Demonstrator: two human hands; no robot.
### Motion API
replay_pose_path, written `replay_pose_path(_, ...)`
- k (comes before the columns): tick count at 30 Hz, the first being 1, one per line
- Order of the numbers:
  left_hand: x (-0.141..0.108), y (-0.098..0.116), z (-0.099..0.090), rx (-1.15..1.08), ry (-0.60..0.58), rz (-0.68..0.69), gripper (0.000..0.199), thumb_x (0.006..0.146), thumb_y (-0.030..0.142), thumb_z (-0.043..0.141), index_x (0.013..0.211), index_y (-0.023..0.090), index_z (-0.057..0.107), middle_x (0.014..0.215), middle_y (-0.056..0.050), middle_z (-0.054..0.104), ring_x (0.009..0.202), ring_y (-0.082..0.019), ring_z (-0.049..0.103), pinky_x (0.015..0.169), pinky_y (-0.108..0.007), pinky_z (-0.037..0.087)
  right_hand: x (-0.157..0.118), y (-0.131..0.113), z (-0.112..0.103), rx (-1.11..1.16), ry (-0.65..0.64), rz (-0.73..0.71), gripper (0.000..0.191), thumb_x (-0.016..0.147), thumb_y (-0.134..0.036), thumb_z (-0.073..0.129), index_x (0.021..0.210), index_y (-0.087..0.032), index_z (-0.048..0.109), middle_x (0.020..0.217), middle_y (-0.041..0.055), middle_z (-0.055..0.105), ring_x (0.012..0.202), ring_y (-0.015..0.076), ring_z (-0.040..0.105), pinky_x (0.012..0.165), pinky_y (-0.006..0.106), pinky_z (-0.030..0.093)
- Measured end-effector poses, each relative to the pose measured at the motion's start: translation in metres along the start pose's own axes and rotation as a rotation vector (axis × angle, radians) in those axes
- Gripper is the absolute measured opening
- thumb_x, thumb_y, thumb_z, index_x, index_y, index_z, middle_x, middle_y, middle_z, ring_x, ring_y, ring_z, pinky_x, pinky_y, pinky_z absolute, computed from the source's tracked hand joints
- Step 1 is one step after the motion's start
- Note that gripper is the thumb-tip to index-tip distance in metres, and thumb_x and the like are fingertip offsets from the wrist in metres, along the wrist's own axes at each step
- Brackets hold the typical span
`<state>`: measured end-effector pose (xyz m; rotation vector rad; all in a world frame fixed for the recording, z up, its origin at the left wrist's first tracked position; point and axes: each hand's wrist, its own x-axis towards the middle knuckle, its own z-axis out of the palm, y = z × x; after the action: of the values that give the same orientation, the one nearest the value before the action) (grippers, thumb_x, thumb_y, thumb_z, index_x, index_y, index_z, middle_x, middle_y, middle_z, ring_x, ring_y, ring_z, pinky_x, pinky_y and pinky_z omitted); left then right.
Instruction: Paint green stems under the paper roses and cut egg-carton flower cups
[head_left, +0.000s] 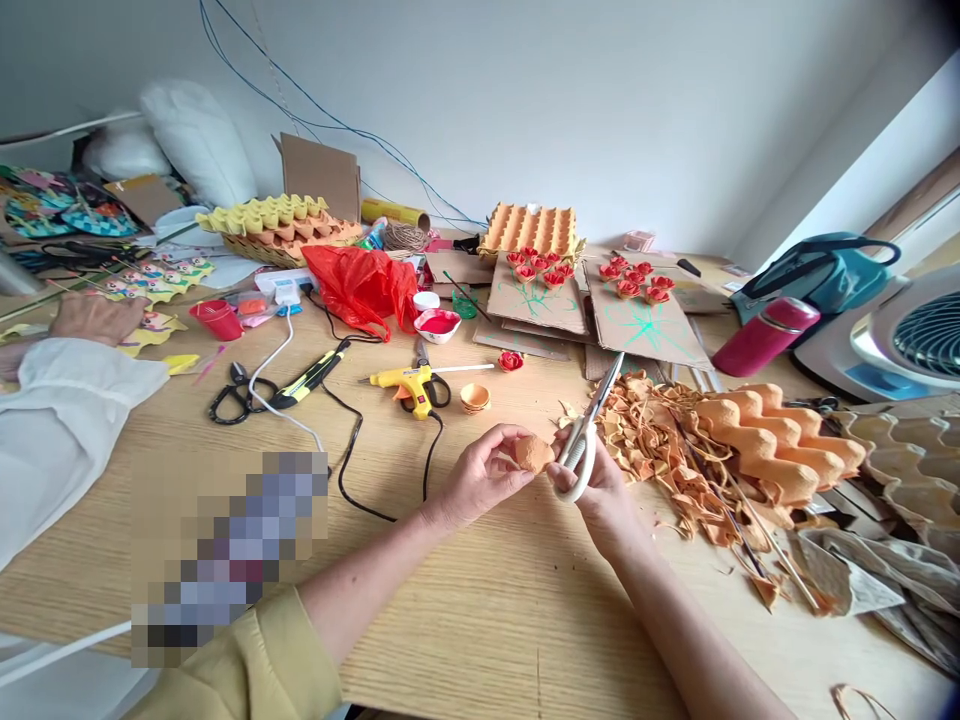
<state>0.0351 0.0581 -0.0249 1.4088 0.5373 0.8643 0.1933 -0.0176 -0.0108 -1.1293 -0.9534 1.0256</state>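
My left hand (480, 478) pinches a small orange egg-carton cup (533, 454) over the wooden table. Close beside it on the right, my right hand (596, 492) grips white-handled scissors (579, 447), their blades pointing up and away from me. The fingers of my right hand also reach the cup's right edge. Just beyond my left hand stand some stacked orange cups (475, 398), with a red paper flower (511, 361) behind them. To the right of the scissors spreads a heap of orange carton scraps (652, 440).
A yellow glue gun (409, 385) and black scissors (237, 395) lie left of centre, with cables between them. Painted cardboard sheets (649, 330), egg trays (780, 440) and a pink bottle (765, 337) are at right. Another person's hand (97, 316) rests far left.
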Motion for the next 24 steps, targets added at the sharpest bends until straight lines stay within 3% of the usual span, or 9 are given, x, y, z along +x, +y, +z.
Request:
replay_pose_path(4,0.000,-0.002,-0.001,-0.011,-0.030,-0.008,0.044,0.078,0.035,0.078,0.115,0.020,0.061,0.115,-0.009,0.065,0.106,-0.023,0.062,0.084,-0.031,0.052,-0.002,0.003,0.002,-0.029,0.015,-0.010,0.045,0.071,-0.045,0.083,0.102,-0.026,0.057,0.083,-0.0024,0.056,0.068,0.0128,0.049,0.057,0.025,0.042)
replay_pose_path(9,0.002,-0.006,-0.002,-0.157,-0.020,-0.043,0.042,0.074,0.037,0.083,0.102,0.018,0.060,0.103,-0.007,0.067,0.098,-0.020,0.064,0.085,-0.030,0.052,-0.003,0.004,0.001,-0.076,0.013,-0.054,0.041,0.074,-0.044,0.081,0.099,-0.026,0.055,0.081,-0.0035,0.053,0.065,0.0120,0.045,0.057,0.025,0.040)
replay_pose_path(14,0.000,-0.001,-0.003,-0.115,0.006,-0.036,0.039,0.076,0.037,0.081,0.105,0.018,0.064,0.106,-0.007,0.068,0.096,-0.019,0.064,0.087,-0.032,0.053,-0.001,0.010,-0.006,-0.178,-0.025,-0.100,0.034,0.079,-0.038,0.078,0.102,-0.026,0.056,0.086,-0.0029,0.052,0.073,0.0133,0.047,0.064,0.026,0.040)
replay_pose_path(18,-0.001,0.001,-0.003,-0.081,-0.037,-0.064,0.048,0.081,0.041,0.076,0.121,0.018,0.064,0.117,-0.011,0.068,0.107,-0.024,0.064,0.087,-0.032,0.053,-0.002,0.016,-0.005,-0.178,-0.057,-0.142,0.031,0.080,-0.034,0.078,0.099,-0.025,0.056,0.089,-0.0027,0.051,0.077,0.0139,0.048,0.067,0.026,0.040)
replay_pose_path(24,0.000,-0.008,-0.001,0.036,-0.021,-0.040,0.058,0.075,0.044,0.081,0.124,0.017,0.063,0.122,-0.013,0.065,0.102,-0.024,0.066,0.082,-0.032,0.055,-0.004,0.017,-0.005,-0.246,-0.092,-0.171,0.030,0.081,-0.033,0.077,0.102,-0.025,0.057,0.093,-0.0009,0.054,0.083,0.0161,0.051,0.070,0.028,0.042)
